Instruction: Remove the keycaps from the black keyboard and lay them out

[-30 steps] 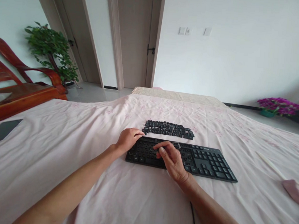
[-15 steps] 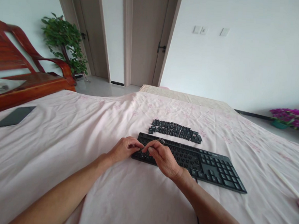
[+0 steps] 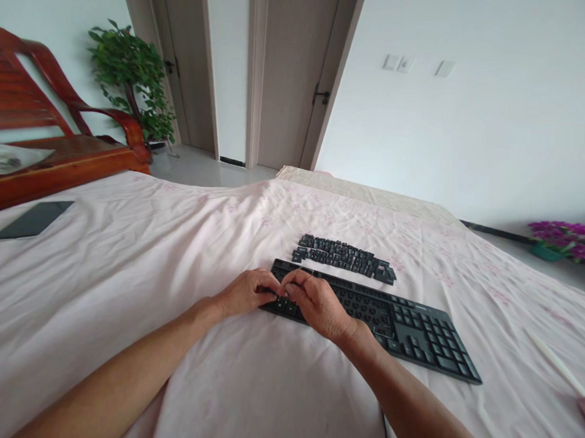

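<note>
A black keyboard (image 3: 366,309) lies at a slant on the cloth, its main block largely stripped of keycaps, while the number pad on the right still has them. Both my hands meet over its left end. My left hand (image 3: 250,293) is closed in a pinch at the keyboard's left edge; whatever its fingertips hold is hidden. My right hand (image 3: 316,305) is closed beside it, fingertips almost touching the left ones, around a thin wire tool that looks like a keycap puller, now mostly covered by the fingers. Loose black keycaps (image 3: 340,254) lie in rows behind the keyboard.
A pale pink flowered cloth (image 3: 270,391) covers the surface. A dark flat phone-like slab (image 3: 34,220) lies at far left, a white stick (image 3: 557,364) at right. The keyboard's cable (image 3: 386,432) runs toward me. Beyond stand a wooden chair (image 3: 76,154) and plants.
The wire loop that stuck up above my right hand has dropped mostly out of sight behind the fingers. Both hands stay at the keyboard's left end; the view has shifted slightly.
</note>
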Demonstrator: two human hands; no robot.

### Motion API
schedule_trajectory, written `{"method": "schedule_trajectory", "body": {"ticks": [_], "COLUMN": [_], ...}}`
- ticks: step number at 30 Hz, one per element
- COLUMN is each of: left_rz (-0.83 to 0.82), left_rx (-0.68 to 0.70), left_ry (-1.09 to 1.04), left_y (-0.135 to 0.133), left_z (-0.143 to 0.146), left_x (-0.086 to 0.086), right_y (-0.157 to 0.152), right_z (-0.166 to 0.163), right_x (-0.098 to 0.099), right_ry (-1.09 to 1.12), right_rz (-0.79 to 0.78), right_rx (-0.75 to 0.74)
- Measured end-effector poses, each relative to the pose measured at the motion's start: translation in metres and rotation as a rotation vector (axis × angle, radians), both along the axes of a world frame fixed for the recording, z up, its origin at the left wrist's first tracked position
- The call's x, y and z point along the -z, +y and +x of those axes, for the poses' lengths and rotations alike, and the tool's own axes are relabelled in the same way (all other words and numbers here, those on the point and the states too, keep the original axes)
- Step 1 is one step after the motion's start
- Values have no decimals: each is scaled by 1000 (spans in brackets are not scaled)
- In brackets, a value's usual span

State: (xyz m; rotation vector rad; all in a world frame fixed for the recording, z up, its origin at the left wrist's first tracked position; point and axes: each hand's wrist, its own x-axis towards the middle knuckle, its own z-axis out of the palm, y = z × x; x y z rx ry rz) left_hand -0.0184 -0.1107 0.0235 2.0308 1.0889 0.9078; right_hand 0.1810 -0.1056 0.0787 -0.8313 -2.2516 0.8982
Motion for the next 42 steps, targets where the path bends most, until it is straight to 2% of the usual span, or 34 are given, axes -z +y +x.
{"method": "schedule_trajectory", "body": {"ticks": [2,4,7,11,15,19,24,27,31,35,38,42], "left_rz": [-25,-40,-28,17,76,122,181,216,211,211,270,356], "left_rx": [3,10,29,59,70,56,-4,-43,-57,-102,-130,-148], "left_ry": [-2,-2,-9,5,99,206,247,261,251,242,279,340], "left_y": [1,2,2,1,-2,-5,-5,-5,-6,-11,-16,-20], "left_z": [-2,-3,-4,-4,-4,-2,4,6,8,10,13,14], "left_x": [1,2,3,0,-7,-12,-3,5,11,10,7,7], "right_y": [-1,-1,-2,-6,-11,-15,-19,-23,-24,-22,-21,-22], "right_z": [0,0,-1,-5,-10,-13,-20,-23,-17,-7,-4,-3], "right_x": [6,14,23,24,21,21,25,31,40,52,61,65], "right_ry": [59,112,155,168,126,38,-85,-114,-79,34,192,293], "right_rz": [-93,-189,-287,-311,-272,-121,137,222,222,271,187,46], "right_rx": [168,274,306,293,273,258,251,241,246,137,153,178]}}
